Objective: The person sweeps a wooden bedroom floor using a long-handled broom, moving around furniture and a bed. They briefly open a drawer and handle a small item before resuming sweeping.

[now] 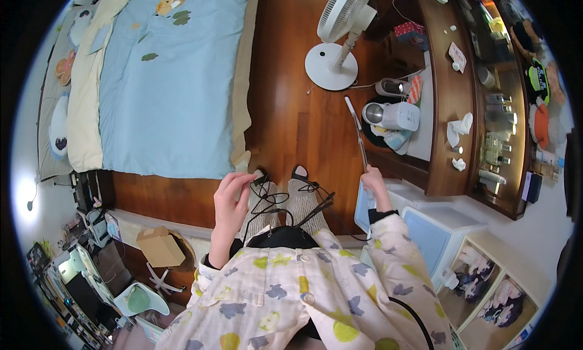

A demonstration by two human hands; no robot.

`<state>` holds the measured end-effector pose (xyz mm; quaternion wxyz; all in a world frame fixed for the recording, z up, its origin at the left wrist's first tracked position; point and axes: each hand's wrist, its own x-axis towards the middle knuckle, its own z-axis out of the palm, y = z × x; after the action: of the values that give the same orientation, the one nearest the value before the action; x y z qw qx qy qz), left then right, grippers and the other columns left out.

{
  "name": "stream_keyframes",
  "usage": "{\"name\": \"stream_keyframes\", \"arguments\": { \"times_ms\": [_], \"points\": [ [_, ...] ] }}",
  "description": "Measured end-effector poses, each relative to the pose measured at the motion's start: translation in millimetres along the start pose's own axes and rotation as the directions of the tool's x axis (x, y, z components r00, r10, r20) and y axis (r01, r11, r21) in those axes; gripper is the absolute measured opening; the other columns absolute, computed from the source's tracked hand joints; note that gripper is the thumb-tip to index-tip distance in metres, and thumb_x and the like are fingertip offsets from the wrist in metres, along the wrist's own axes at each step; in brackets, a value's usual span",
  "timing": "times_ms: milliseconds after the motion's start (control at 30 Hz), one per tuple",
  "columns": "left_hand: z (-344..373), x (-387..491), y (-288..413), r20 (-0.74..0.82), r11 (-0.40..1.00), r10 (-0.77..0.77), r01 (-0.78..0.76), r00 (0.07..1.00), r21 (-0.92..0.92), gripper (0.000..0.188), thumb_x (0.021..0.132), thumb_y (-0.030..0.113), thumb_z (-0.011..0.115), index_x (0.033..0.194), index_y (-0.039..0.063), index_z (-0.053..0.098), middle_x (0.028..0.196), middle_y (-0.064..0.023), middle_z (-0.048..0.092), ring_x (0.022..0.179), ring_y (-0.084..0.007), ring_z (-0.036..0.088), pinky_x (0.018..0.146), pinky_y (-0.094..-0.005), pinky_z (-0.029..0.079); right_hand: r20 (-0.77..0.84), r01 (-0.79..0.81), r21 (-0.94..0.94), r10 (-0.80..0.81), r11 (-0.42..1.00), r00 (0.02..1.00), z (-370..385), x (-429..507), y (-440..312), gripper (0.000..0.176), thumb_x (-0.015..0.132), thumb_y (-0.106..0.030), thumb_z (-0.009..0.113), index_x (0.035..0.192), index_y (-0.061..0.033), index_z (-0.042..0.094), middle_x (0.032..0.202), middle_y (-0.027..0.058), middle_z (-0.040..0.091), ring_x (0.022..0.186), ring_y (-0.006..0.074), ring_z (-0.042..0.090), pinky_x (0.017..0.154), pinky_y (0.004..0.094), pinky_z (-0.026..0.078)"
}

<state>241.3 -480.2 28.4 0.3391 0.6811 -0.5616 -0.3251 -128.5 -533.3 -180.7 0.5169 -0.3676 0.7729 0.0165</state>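
My right hand point(374, 180) grips the lower end of a slim pole point(360, 138), grey and white, which points up and away with a white tip near the fan's base. My left hand point(231, 197) is raised near the foot of the bed, with its fingers bent and thumb near them; nothing shows in it. Black cables point(273, 204) hang in loops between my two hands, in front of my legs. Beyond the pole stands a white pedestal fan point(339, 67) on the wooden floor.
On the left is a bed with a light blue cover point(173, 85). A wooden dresser point(448, 95) bearing tissues and bottles runs along the right, with a white appliance point(403, 116) beside it. Plastic storage bins point(426, 234) stand near my right arm. A cardboard box point(159, 247) lies behind left.
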Motion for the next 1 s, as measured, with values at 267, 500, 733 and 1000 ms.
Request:
{"name": "stream_keyframes", "arguments": {
  "times_ms": [267, 500, 733, 1000],
  "points": [
    [-8, 41, 50, -0.230, 0.992, 0.120, -0.125, 0.966, -0.006, 0.018, 0.078, -0.009, 0.055, 0.091, 0.000, 0.064, 0.089, -0.0105, 0.062, 0.081, -0.0226, 0.060, 0.072, -0.0289, 0.048, 0.185, 0.125, -0.188, -0.090, 0.974, 0.979, 26, 11, 24, 0.020, 0.071, 0.002, 0.046, 0.090, 0.0016, 0.054, 0.055, 0.0116, 0.053, 0.042, 0.0224, 0.055, 0.040, 0.0352, 0.044],
    [-51, 124, 73, -0.487, 0.955, 0.288, -0.285, 0.825, 0.082, 0.017, 0.077, -0.012, 0.054, 0.088, -0.002, 0.063, 0.089, -0.0114, 0.062, 0.081, -0.0203, 0.060, 0.072, -0.0273, 0.047, 0.123, 0.087, -0.124, -0.072, 0.988, 0.990, -29, -70, 6, 0.059, 0.074, -0.001, 0.047, 0.132, -0.0010, 0.039, 0.056, 0.0166, 0.056, 0.047, 0.0248, 0.058, 0.044, 0.0360, 0.046],
    [-66, 300, 65, -0.526, 0.917, 0.356, -0.397, 0.773, 0.036, 0.017, 0.076, -0.012, 0.053, 0.087, -0.002, 0.062, 0.090, -0.0121, 0.062, 0.083, -0.0207, 0.059, 0.073, -0.0270, 0.047, 0.238, -0.034, 0.012, 0.031, 0.999, 0.971, -78, -82, -122, 0.061, 0.078, 0.001, 0.046, 0.138, -0.0051, 0.034, 0.062, 0.0100, 0.054, 0.045, 0.0174, 0.051, 0.045, 0.0314, 0.044],
    [-86, 566, 52, -0.280, 0.923, 0.330, -0.371, 0.902, -0.107, 0.014, 0.078, -0.009, 0.055, 0.090, -0.003, 0.060, 0.097, -0.0131, 0.059, 0.092, -0.0199, 0.055, 0.082, -0.0281, 0.043, 0.357, -0.010, 0.148, -0.044, 0.989, 0.933, -69, 26, -419, 0.066, 0.079, -0.001, 0.047, 0.141, -0.0121, 0.029, 0.057, 0.0061, 0.048, 0.044, 0.0130, 0.047, 0.044, 0.0289, 0.042]
  ]
}}
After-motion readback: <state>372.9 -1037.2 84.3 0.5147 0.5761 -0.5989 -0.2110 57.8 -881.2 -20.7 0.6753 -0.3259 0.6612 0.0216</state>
